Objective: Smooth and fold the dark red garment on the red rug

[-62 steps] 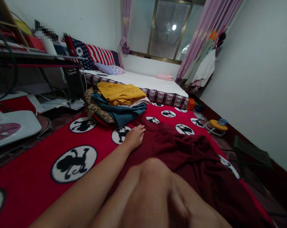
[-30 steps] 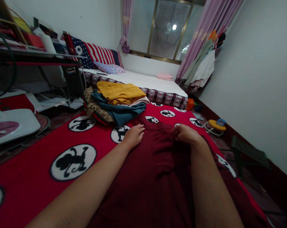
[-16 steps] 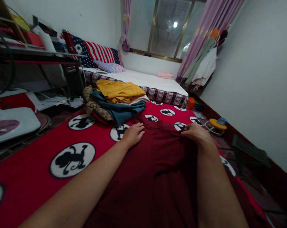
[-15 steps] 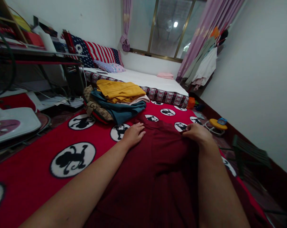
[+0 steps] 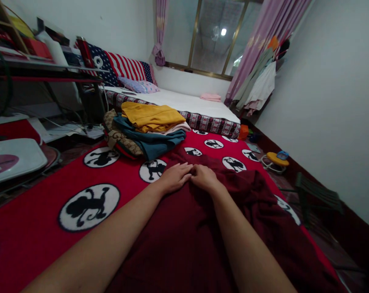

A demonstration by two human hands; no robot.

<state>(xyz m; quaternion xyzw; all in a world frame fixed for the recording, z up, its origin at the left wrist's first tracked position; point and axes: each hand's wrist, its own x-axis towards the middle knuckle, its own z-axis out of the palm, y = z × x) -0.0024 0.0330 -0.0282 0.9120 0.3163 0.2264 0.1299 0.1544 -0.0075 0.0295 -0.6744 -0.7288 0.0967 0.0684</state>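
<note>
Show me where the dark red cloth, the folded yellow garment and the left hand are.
dark red cloth (image 5: 257,211), head view, rumpled right part.
folded yellow garment (image 5: 150,116), head view, top face.
left hand (image 5: 175,177), head view, back of hand.

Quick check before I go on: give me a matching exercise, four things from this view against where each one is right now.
Things:
1. left hand
2. yellow garment
3. pink folded cloth
4. dark red garment

Places:
A. on the white mattress near the window
B. spread on the red blanket
C. top of the clothes pile
D. fingertips against the right hand

Pairs: 1-D, 2-C, 3-A, 4-B
</note>
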